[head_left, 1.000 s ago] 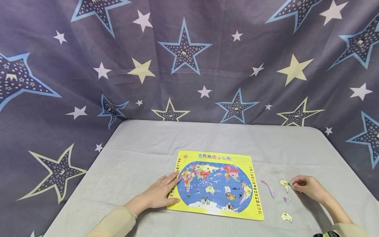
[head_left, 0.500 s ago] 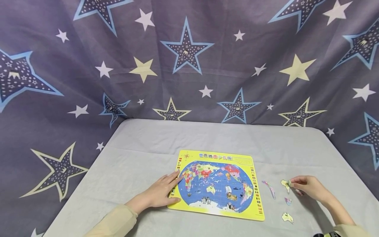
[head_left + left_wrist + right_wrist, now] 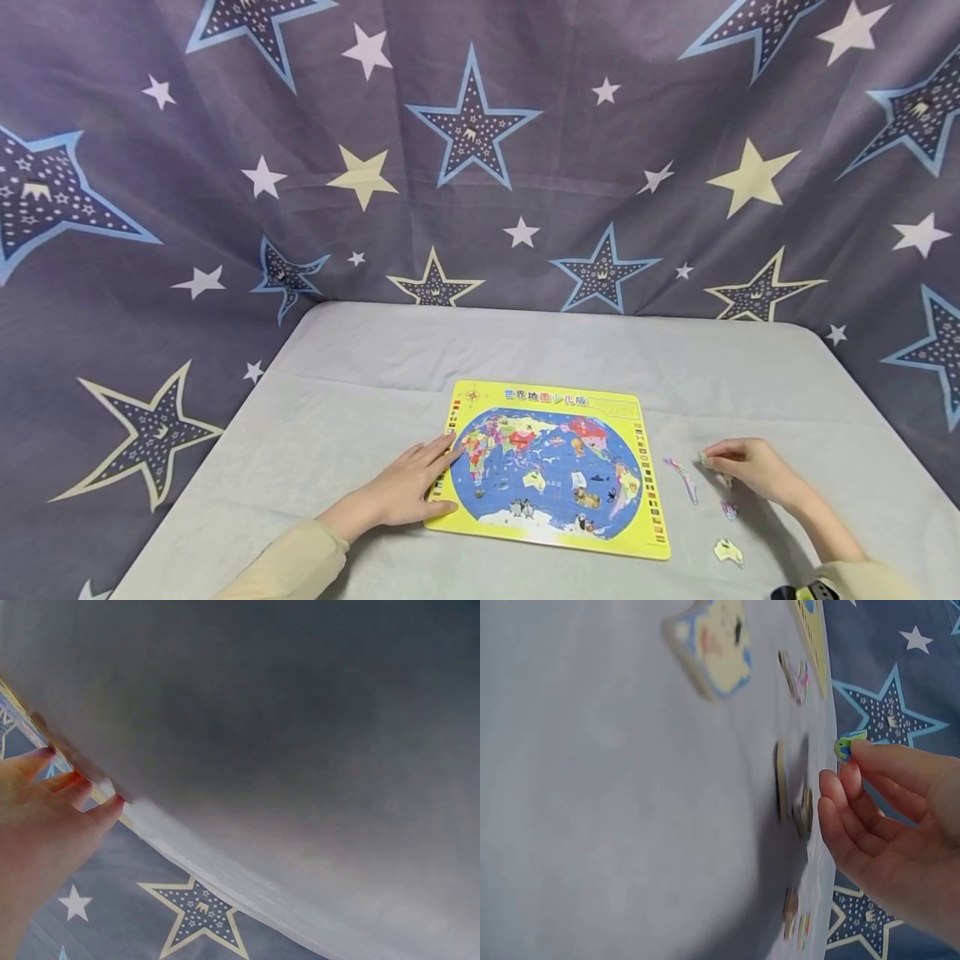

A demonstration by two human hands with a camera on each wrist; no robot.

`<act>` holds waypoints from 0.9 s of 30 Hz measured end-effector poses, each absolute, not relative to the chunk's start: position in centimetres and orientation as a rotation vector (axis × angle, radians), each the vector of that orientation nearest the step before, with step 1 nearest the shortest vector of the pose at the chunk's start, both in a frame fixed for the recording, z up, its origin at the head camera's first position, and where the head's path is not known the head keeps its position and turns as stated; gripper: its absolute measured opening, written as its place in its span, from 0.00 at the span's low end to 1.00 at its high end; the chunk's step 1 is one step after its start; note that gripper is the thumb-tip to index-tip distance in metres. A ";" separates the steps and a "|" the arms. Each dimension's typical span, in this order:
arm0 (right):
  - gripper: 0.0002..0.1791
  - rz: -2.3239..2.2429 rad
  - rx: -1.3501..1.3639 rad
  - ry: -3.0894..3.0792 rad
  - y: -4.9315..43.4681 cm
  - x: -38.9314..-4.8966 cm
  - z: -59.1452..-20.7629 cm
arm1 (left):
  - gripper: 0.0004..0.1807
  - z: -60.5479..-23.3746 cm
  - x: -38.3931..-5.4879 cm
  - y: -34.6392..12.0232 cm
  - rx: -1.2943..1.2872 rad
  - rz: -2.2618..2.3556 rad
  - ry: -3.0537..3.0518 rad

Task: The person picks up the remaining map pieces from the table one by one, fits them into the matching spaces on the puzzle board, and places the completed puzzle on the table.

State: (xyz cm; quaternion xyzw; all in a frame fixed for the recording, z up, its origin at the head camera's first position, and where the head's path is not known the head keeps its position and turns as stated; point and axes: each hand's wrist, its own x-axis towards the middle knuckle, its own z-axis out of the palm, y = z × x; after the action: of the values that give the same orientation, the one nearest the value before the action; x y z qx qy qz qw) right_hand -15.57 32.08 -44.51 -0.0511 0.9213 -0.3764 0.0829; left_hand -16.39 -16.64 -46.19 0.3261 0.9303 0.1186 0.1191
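Note:
A yellow-bordered world map puzzle board (image 3: 656, 546) lies on the grey-covered table. My left hand (image 3: 408, 486) rests on the board's left border, fingers spread and extended; in the left wrist view the left hand (image 3: 56, 814) meets the board's edge. Between thumb and fingertips my right hand (image 3: 753, 468) pinches a small puzzle piece, which shows green, yellow and blue in the right wrist view as a puzzle piece (image 3: 845, 745). Below this hand, close by, are a small purple-pink piece (image 3: 730, 510) and another piece partly hidden by the fingers.
A long pink-purple piece (image 3: 684, 481) lies just right of the board. Nearer the front is a cream, Australia-shaped piece (image 3: 728, 551). Several pieces stand around the right hand's shadow in the right wrist view. A star-patterned cloth (image 3: 480, 225) hangs behind the table.
My right hand has moved left toward the board with the small piece pinched in its fingertips, passing over the pale piece beside it. The left hand has stayed on the board.

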 end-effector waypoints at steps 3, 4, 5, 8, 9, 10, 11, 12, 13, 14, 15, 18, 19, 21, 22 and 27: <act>0.14 -1.123 -0.156 2.749 31.5 -15.8 -44.5 | 0.42 -46.2 -16.4 -16.7 0.952 0.344 2.720; 0.14 -1.118 -0.154 2.750 31.3 -15.8 -44.4 | 0.42 -46.2 -16.4 -16.7 0.956 0.345 2.721; 0.14 -1.118 -0.152 2.746 31.2 -15.9 -44.4 | 0.42 -46.2 -16.3 -16.7 0.956 0.343 2.721; 0.14 -1.090 -0.149 2.753 30.7 -16.0 -44.3 | 0.42 -46.2 -16.3 -16.6 0.962 0.348 2.727; 0.14 -1.080 -0.150 2.755 30.6 -16.0 -44.2 | 0.42 -46.1 -16.3 -16.6 0.964 0.350 2.729; 0.14 -1.074 -0.150 2.758 30.4 -16.1 -44.2 | 0.42 -46.1 -16.3 -16.6 0.967 0.351 2.730; 0.14 -1.067 -0.167 2.762 30.3 -16.2 -44.1 | 0.42 -46.1 -16.3 -16.6 0.965 0.350 2.730; 0.14 -1.063 -0.172 2.766 30.2 -16.2 -44.1 | 0.42 -46.1 -16.3 -16.6 0.968 0.351 2.730; 0.14 -1.066 -0.177 2.764 30.0 -16.2 -44.1 | 0.42 -46.1 -16.3 -16.6 0.968 0.348 2.730; 0.14 -1.074 -0.180 2.761 29.8 -16.3 -44.0 | 0.42 -46.1 -16.3 -16.6 0.970 0.346 2.730; 0.13 -1.076 -0.188 2.762 29.7 -16.3 -44.0 | 0.42 -46.1 -16.3 -16.6 0.971 0.345 2.730; 0.12 -1.089 -0.210 2.759 29.1 -16.4 -44.0 | 0.42 -46.2 -16.4 -16.6 0.971 0.349 2.729; 0.11 -1.092 -0.219 2.760 28.9 -16.5 -44.1 | 0.42 -46.2 -16.4 -16.7 0.971 0.350 2.728; 0.10 -1.098 -0.244 2.759 28.6 -16.6 -44.1 | 0.42 -46.2 -16.4 -16.7 0.971 0.354 2.728; 0.10 -1.104 -0.256 2.756 28.4 -16.7 -44.1 | 0.42 -46.3 -16.4 -16.7 0.972 0.353 2.728; 0.10 -1.171 -0.281 2.714 27.6 -17.0 -44.2 | 0.42 -46.4 -16.4 -16.8 0.975 0.357 2.731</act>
State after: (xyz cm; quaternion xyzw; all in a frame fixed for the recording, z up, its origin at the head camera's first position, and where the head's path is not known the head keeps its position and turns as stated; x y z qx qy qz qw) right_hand -16.98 27.56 -44.15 -0.0943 0.9106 -0.3930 0.0862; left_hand -16.42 -16.76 -46.42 0.3319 0.9290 0.1214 0.1097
